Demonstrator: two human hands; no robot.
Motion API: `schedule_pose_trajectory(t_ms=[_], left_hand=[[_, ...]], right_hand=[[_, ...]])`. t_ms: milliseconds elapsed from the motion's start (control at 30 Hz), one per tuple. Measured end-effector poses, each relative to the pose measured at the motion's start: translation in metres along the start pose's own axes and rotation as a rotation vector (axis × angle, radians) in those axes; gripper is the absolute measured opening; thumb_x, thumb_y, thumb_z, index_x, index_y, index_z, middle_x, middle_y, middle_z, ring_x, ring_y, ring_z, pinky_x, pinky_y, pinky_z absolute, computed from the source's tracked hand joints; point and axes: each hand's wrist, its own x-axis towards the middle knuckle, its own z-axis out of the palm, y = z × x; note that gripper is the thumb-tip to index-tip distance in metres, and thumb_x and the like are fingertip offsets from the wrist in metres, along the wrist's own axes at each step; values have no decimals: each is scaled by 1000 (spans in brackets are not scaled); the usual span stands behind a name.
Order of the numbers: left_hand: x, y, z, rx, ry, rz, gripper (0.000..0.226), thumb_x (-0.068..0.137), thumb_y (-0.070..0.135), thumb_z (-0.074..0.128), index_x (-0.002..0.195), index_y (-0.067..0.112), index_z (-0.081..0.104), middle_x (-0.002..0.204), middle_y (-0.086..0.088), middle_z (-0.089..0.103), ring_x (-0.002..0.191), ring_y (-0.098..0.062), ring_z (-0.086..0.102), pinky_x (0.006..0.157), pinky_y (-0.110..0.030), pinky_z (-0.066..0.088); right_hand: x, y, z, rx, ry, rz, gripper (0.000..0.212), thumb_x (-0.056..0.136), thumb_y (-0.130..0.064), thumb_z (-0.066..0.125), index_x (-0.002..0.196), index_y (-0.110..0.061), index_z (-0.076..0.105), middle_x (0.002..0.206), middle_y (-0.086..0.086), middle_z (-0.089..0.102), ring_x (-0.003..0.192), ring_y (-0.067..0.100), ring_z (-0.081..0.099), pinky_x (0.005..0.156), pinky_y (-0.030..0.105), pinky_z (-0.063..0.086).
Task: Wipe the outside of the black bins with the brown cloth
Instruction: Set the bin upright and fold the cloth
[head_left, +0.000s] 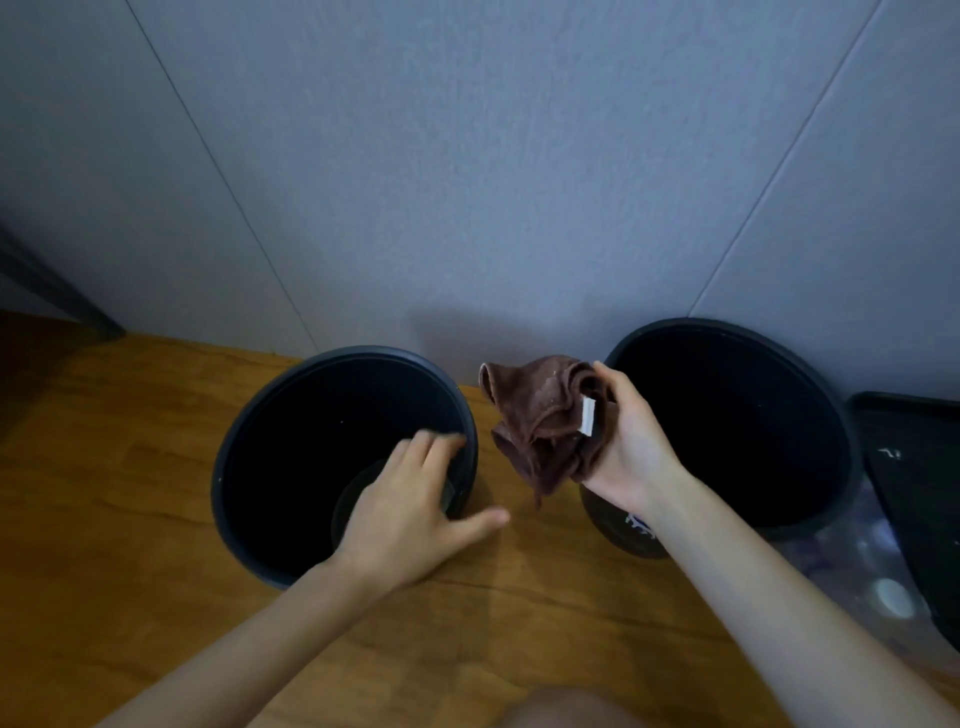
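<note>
Your right hand (631, 447) grips bunched brown cloth (540, 421), mid-air between left bin (363, 354) and right bin (717, 325). Left hand (410, 499) spread, empty, over left bin. Wiping apparently unstarted; both outsides left.

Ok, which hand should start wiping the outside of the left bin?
Right. The right hand grips the brown cloth, which hangs close beside the left bin. The left hand is bare and open over that bin's rim, likely better for steadying it.
</note>
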Motion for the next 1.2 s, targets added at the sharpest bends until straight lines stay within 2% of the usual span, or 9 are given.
schedule_pose_trajectory(t_ms=[200, 300, 400, 500, 633, 800, 900, 1000, 1200], left_hand=[[45, 37, -16, -364, 342, 149, 32, 82, 23, 60, 113, 17, 63, 120, -5, 55, 114, -13, 43, 92, -13, 28], [63, 34, -37, -633, 327, 86, 20, 80, 21, 53, 89, 9, 66, 85, -5, 67, 85, -11, 59, 77, -32, 45], [76, 39, -54, -606, 316, 77, 7, 83, 21, 58, 79, 17, 62, 71, 8, 62, 70, 2, 56, 70, -26, 45], [84, 50, -59, -562, 375, 1, 10, 84, 16, 64, 79, 22, 58, 68, 16, 55, 65, 3, 52, 58, -8, 37], [86, 50, -53, -561, 336, -122, 19, 81, 19, 69, 95, 12, 59, 90, 1, 59, 86, -12, 53, 71, -15, 36], [74, 37, -46, -870, 84, -272, 48, 80, 42, 67, 116, 13, 55, 116, -9, 62, 102, -18, 60, 81, -29, 52], [61, 29, -38, -1046, -285, -375, 62, 67, 71, 61, 108, 26, 65, 120, -5, 62, 111, -23, 57, 98, -36, 41], [49, 30, -34, -1275, -505, -329, 50, 79, 53, 53, 115, 19, 63, 113, -7, 68, 104, -23, 65, 93, -37, 48], [55, 24, -57, -1395, -268, -299, 37, 68, 15, 69, 105, 13, 64, 94, -7, 70, 79, -17, 68, 66, -25, 56]], right_hand=[[-10, -5, 7, -216, -50, 43, 39, 94, -41, 42, 103, -14, 69, 104, 11, 69, 98, 24, 63, 92, 36, 47], [-22, -12, 4, -389, -39, 71, 39, 93, -46, 44, 107, -19, 68, 106, 7, 72, 99, 20, 67, 91, 34, 49], [-35, -21, 4, -577, 9, 89, 43, 86, -58, 46, 103, -26, 69, 103, 1, 72, 95, 15, 68, 89, 30, 50], [-41, -24, 2, -617, 13, 105, 52, 82, -62, 48, 109, -23, 69, 108, 2, 71, 102, 18, 66, 97, 35, 47], [-47, -23, 4, -464, 28, 82, 46, 93, -48, 44, 108, -12, 69, 105, 7, 72, 100, 21, 67, 91, 34, 49], [-44, -23, 4, -353, 17, 72, 48, 93, -48, 41, 113, -12, 66, 109, 9, 70, 103, 21, 66, 90, 33, 48], [-43, -28, 3, -227, -58, 66, 62, 90, -56, 35, 117, -8, 64, 118, 13, 66, 111, 24, 62, 98, 34, 42], [-44, -32, 5, -195, -119, 33, 66, 73, -62, 58, 112, -11, 69, 113, 12, 69, 106, 23, 65, 92, 36, 47], [-41, -32, 1, -688, 130, -147, 15, 80, -10, 67, 94, -14, 69, 94, 9, 72, 87, 22, 69, 78, 31, 52]])
